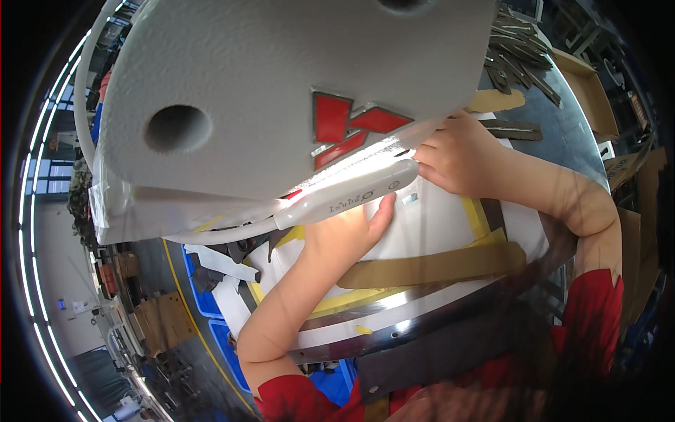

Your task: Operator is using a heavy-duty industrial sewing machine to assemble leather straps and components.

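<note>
Bright lamp (351,197) glare, heavy fisheye bending, perhaps blurred rim

Left hand (344,235) flat on white sheet (436,221), right hand (457,155) perhaps pressing, under grey machine head (281,84)

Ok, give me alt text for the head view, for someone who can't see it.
Both bare hands, left hand and right hand, press flat on a white sheet on a table, under a grey machine housing with a white lamp bar. A tan strip crosses the sheet.
</note>
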The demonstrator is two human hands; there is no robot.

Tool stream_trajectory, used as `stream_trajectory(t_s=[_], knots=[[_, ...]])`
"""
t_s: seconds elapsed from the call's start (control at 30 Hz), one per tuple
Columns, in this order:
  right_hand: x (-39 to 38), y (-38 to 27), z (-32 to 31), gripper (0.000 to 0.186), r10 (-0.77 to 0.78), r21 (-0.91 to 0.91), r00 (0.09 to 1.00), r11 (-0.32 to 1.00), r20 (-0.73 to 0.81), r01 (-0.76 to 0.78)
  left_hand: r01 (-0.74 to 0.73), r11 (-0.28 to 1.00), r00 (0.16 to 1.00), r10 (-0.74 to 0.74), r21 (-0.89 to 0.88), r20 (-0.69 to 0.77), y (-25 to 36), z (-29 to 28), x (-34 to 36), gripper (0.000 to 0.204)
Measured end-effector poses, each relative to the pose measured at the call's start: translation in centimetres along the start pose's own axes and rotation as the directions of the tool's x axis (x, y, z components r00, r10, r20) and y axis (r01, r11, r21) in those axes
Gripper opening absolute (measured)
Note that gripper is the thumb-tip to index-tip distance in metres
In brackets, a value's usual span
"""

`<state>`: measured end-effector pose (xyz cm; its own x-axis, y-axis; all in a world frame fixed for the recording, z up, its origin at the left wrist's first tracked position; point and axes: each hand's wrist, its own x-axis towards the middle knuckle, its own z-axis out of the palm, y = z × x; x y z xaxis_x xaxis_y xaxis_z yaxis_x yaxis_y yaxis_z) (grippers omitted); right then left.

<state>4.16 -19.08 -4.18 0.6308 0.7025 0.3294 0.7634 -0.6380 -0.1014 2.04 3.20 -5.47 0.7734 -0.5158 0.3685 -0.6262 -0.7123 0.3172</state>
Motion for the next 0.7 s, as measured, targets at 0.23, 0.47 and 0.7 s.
stream_trajectory(t_s=[0.23,0.47,0.7], knots=[[-0.7,1.2,0.1,0.034,0.095,0.178,0.991,0.981,-0.094,-0.077,0.134,0.982,0.99,-0.129,0.13,-0.049,-1.4,-0.1,-0.8,0.022],[-0.6,1.6,0.9,0.029,0.18,0.01,0.983,0.984,-0.03,-0.179,0.161,0.987,0.98,-0.162,-0.016,-0.119,-2.4,0.5,-0.7,0.02],[-1.2,-0.2,-4.0,0.03,0.255,0.174,0.841,0.911,0.477,-0.374,0.311,0.95,0.927,-0.302,-0.008,0.221,1.0,-1.6,-1.4,0.018]])
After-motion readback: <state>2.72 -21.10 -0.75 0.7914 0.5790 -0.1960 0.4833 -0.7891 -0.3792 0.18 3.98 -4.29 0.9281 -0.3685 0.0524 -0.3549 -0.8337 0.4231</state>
